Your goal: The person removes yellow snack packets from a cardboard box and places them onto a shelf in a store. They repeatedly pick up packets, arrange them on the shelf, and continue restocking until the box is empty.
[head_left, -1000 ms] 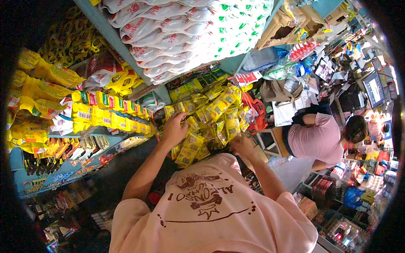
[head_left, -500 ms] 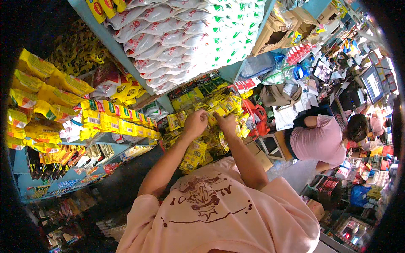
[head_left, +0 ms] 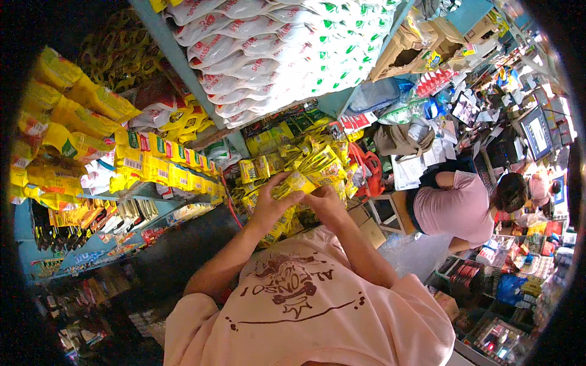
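Note:
In front of my chest, both hands are closed on a strip of yellow sachets (head_left: 298,183). My left hand (head_left: 273,202) grips it from the left, fingers curled behind and thumb reaching toward the right. Pinching its lower right side, my right hand (head_left: 326,205) almost touches the left thumb. Just beyond lies a heap of similar yellow sachets (head_left: 326,163), many in joined strips. More sachets hang below and left of my hands, partly covered by my left wrist.
Shelves with hanging yellow packs (head_left: 152,165) stand at left. Overhead hang rows of white packets (head_left: 244,67). A red plastic bag (head_left: 368,171) and a cardboard box (head_left: 369,229) sit right of the heap. Farther right, a person in pink (head_left: 455,204) sits by a cluttered desk.
My hands have come closer to my body and nearer together, with the yellow sachet strip now plainly between them. The whole view has shifted slightly.

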`<state>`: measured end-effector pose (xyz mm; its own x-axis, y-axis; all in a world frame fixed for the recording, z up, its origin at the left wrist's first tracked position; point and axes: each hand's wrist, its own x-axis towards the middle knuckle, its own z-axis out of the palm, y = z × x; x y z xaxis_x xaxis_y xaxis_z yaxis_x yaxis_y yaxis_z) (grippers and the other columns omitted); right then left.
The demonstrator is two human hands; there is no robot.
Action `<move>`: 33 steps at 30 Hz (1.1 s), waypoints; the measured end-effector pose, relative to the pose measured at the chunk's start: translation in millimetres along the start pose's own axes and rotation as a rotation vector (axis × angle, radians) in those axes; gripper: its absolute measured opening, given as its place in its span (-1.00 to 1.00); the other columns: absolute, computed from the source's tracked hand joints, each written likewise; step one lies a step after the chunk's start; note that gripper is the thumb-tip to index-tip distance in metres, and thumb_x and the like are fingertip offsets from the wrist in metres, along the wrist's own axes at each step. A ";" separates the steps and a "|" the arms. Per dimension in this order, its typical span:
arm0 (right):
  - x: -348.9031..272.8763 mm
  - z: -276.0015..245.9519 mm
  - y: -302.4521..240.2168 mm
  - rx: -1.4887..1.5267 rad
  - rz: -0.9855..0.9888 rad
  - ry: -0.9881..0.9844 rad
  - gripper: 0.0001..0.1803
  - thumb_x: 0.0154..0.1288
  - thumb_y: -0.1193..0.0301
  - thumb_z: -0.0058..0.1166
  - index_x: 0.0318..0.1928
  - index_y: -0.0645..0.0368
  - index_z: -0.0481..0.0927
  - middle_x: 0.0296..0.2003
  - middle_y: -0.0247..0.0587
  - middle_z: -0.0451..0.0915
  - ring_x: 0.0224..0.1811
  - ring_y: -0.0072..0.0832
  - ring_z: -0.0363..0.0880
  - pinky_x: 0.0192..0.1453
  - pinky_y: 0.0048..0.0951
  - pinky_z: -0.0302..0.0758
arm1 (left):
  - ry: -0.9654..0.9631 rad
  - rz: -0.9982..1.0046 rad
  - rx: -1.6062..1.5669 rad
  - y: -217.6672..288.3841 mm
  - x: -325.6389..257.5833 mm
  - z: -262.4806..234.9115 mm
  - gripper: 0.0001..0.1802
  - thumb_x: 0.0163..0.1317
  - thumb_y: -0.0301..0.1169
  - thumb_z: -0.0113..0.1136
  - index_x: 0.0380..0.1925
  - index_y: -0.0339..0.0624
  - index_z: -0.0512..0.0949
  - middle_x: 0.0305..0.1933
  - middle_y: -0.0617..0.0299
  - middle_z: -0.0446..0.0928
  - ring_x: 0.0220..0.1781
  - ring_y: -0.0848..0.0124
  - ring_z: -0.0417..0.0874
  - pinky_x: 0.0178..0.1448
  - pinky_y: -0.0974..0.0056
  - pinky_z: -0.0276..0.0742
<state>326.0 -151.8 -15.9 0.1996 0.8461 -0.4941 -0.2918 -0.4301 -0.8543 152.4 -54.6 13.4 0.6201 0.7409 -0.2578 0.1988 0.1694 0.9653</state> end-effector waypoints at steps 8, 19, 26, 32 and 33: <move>-14.5 -4.5 -53.3 0.574 -0.418 -0.246 0.05 0.16 0.38 0.50 0.58 0.19 0.16 0.39 0.02 0.47 0.44 -0.13 0.48 0.55 -0.04 0.40 | 0.135 0.753 0.544 47.9 -29.3 -30.3 -0.50 0.20 -0.36 0.53 0.15 -0.18 0.63 0.25 0.07 0.61 0.32 0.08 0.59 0.42 0.06 0.48; -13.5 19.5 -75.4 0.521 -0.403 -0.200 -0.06 0.20 0.46 0.40 0.56 0.20 0.22 0.30 -0.05 0.54 0.37 -0.18 0.54 0.49 -0.10 0.45 | -0.035 0.181 0.080 45.4 -41.0 -57.4 -0.25 0.33 -0.14 0.44 0.39 -0.30 0.41 0.33 -0.01 0.55 0.41 0.24 0.51 0.50 0.18 0.36; -8.6 24.6 -78.4 0.312 -0.355 0.131 -0.41 0.31 0.36 0.41 0.27 0.17 0.45 0.02 -0.23 0.61 0.01 -0.50 0.57 0.13 -0.40 0.48 | -0.028 -0.004 -0.373 40.7 -40.4 -41.4 -0.40 0.39 -0.24 0.35 0.33 -0.34 0.48 0.25 0.13 0.58 0.27 0.38 0.57 0.40 0.25 0.44; -11.1 44.0 -90.3 0.432 -0.418 0.187 -0.41 0.26 0.42 0.45 0.22 0.09 0.41 -0.05 -0.23 0.59 -0.02 -0.49 0.57 0.07 -0.44 0.50 | 0.128 0.066 -0.685 36.2 -35.1 -18.5 -0.52 0.45 -0.32 0.19 0.30 -0.31 0.50 0.23 0.14 0.59 0.25 0.40 0.57 0.37 0.26 0.44; -10.8 45.0 -88.5 0.453 -0.428 0.194 -0.41 0.26 0.43 0.44 0.23 0.08 0.41 -0.05 -0.24 0.59 -0.01 -0.49 0.57 0.07 -0.44 0.50 | 0.166 0.089 -0.699 36.9 -33.7 -15.0 -0.52 0.45 -0.34 0.18 0.30 -0.31 0.50 0.23 0.13 0.59 0.24 0.40 0.57 0.37 0.26 0.44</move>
<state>307.6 -108.7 72.3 0.5384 0.8228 -0.1817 -0.5062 0.1434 -0.8504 127.4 -63.6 58.4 0.4772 0.8506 -0.2206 -0.4131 0.4387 0.7981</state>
